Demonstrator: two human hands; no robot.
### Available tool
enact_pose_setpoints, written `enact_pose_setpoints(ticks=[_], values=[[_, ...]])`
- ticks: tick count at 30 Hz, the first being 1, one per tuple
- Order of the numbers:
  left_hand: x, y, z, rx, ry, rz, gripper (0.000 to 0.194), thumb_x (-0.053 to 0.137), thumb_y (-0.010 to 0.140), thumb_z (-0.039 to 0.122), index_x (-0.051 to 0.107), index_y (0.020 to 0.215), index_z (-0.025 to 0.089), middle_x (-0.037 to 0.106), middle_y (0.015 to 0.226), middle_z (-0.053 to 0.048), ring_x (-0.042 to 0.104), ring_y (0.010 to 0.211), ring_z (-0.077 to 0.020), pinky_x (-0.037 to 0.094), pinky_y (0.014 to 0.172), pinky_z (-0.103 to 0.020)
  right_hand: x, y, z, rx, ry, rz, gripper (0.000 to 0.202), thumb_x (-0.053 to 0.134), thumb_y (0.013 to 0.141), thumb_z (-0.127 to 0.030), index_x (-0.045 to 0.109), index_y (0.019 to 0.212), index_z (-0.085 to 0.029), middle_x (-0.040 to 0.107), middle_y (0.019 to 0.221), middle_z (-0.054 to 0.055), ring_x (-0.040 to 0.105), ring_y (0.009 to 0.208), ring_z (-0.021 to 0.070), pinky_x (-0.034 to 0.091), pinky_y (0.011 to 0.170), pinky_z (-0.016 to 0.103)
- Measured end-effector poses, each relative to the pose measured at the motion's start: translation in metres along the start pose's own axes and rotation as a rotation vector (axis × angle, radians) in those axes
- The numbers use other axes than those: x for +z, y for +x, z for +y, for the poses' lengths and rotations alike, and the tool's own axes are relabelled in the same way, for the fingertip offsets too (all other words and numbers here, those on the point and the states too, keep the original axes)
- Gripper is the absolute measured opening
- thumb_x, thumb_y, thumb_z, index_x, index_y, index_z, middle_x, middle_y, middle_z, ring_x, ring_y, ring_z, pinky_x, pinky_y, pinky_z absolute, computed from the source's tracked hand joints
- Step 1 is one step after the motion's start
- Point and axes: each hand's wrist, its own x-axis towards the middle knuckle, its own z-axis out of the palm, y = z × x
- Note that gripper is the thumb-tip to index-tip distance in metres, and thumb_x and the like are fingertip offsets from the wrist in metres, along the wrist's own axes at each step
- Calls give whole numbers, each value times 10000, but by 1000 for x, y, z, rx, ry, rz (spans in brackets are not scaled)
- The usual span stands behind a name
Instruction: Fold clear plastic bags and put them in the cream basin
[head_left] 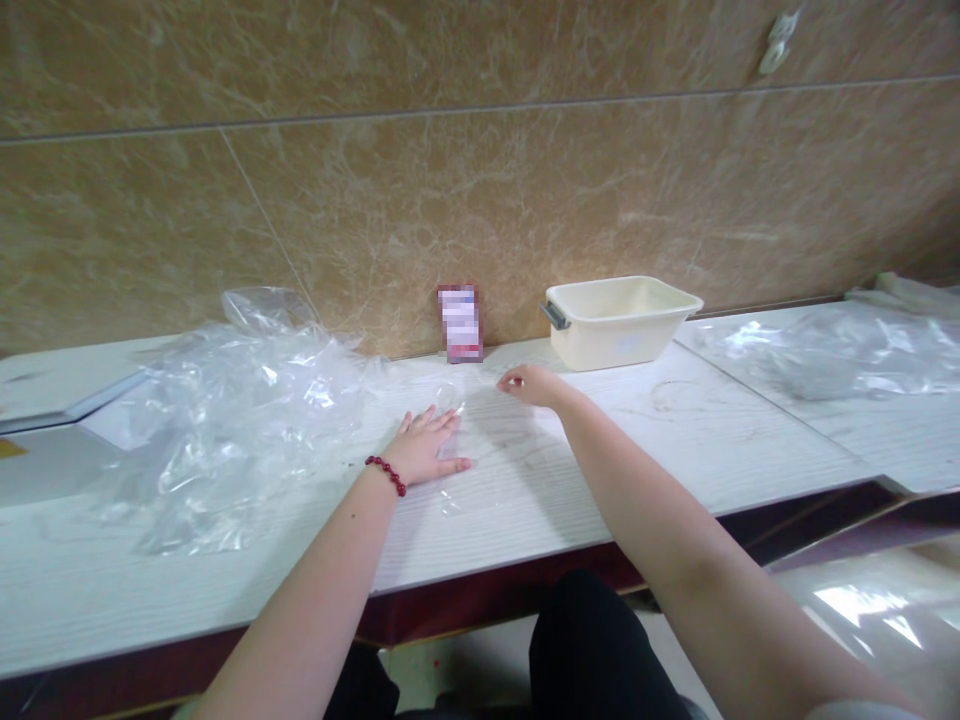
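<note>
My left hand (427, 447), with a red bead bracelet (386, 475) at its wrist, lies flat with fingers spread. Under it is a thin clear plastic bag (448, 500) on the white table (525, 500); its outline is hard to follow. To the right, my right hand (531, 386) is just above the tabletop, fingers curled into a pinch. Whatever its fingertips may hold is too small or too clear to make out. A large heap of crumpled clear plastic bags (247, 420) rests left of my left hand.
A cream plastic bin (619, 335) with a grey handle stands by the tiled wall. Against that wall leans a phone-like rectangle (462, 325) with a blurred screen. More clear plastic (840, 350) lies at the right, and a white box (52, 455) at the left.
</note>
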Motion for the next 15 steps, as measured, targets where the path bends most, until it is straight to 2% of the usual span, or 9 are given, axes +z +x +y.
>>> enact_pose_setpoints(ticks=[2, 5, 9, 15], values=[[0, 0, 0, 8, 2, 11, 810, 268, 628, 688, 177, 1282, 219, 133, 1358, -52, 24, 1230, -278, 22, 942, -501, -4, 1, 13, 215, -81, 129, 283, 378, 774, -272, 594, 937, -191, 608, 880, 51, 537, 795, 146, 374, 691, 215], [2, 1, -1, 17, -1, 26, 792, 241, 655, 671, 138, 1291, 212, 112, 1361, -52, 4, 1233, -258, 11, 950, -483, -5, 1, 30, 408, -171, 132, 275, 402, 746, -245, 606, 910, -161, 605, 893, 93, 538, 839, 187, 385, 714, 252], [5, 1, 1, 57, -12, 7, 748, 209, 689, 645, 145, 1290, 205, 128, 1357, -47, 23, 1235, -245, 2, 956, -468, 0, 2, 39, 435, -181, 81, 269, 467, 693, -298, 627, 855, -155, 609, 868, 111, 547, 824, 211, 401, 699, 278], [2, 3, 3, 59, -31, 55, 681, 208, 720, 608, 170, 1283, 226, 134, 1356, -39, 33, 1238, -222, 18, 964, -452, 5, 2, 34, 443, -161, 40, 236, 529, 647, -282, 632, 813, -150, 617, 834, 110, 562, 788, 202, 409, 676, 261]])
